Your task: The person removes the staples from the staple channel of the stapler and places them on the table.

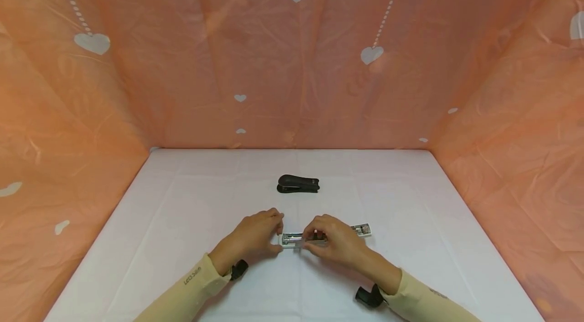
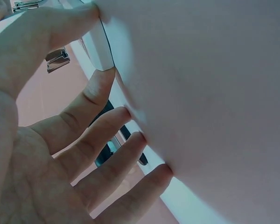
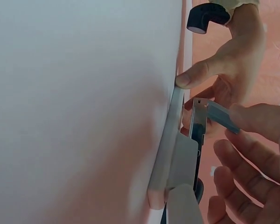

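An opened white stapler (image 1: 287,245) lies on the table, its metal staple channel showing. My left hand (image 1: 257,231) pinches the stapler's left end between thumb and index finger. In the left wrist view the other fingers of that hand reach down to the tabletop. Over the middle of the stapler, my right hand (image 1: 336,242) covers part of it. The right wrist view shows a short grey strip of staples (image 3: 220,115) pinched between right thumb and index finger, at the end of the channel. The right hand's remaining fingers are loosely bent.
A black stapler (image 1: 298,184) lies on the white-covered table (image 1: 205,185), beyond the hands. Orange sheeting (image 1: 292,83) with pale hearts stands at the back and both sides. A black wrist camera (image 1: 369,296) sits below the right forearm, another (image 1: 239,269) by the left wrist.
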Available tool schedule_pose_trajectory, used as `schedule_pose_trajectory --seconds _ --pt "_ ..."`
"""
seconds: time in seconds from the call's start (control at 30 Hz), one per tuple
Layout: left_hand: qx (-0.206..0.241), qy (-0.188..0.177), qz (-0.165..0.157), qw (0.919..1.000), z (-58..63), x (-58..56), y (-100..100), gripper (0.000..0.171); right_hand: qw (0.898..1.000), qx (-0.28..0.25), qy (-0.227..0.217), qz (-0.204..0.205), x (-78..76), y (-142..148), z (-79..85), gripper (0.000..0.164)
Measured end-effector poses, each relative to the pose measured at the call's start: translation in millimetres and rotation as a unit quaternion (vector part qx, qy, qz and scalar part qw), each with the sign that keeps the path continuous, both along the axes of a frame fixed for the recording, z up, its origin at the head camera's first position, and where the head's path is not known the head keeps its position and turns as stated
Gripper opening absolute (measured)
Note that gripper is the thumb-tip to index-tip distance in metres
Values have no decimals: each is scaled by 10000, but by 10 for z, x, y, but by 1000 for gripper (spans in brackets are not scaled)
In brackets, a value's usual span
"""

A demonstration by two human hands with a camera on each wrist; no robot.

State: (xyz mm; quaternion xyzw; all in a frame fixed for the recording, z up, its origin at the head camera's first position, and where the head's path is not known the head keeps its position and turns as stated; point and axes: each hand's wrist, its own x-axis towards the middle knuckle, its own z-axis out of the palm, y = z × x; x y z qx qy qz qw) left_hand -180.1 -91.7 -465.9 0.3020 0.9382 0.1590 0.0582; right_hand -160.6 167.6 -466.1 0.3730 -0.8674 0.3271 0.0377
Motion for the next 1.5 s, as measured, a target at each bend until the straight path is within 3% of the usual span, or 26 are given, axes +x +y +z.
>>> schedule_pose_trajectory --seconds 0.6,0.87,1.5 --pt "-4 -44 67 10000 -8 -11 -2 36 9978 407 230 474 69 -56 -130 16" --pt "-46 -32 53 10000 -2 -12 9 36 9965 485 326 599 72 -102 -111 16" --pt "-89 6 64 9999 -26 -20 20 36 9850 1629 558 113 169 -90 -61 17"
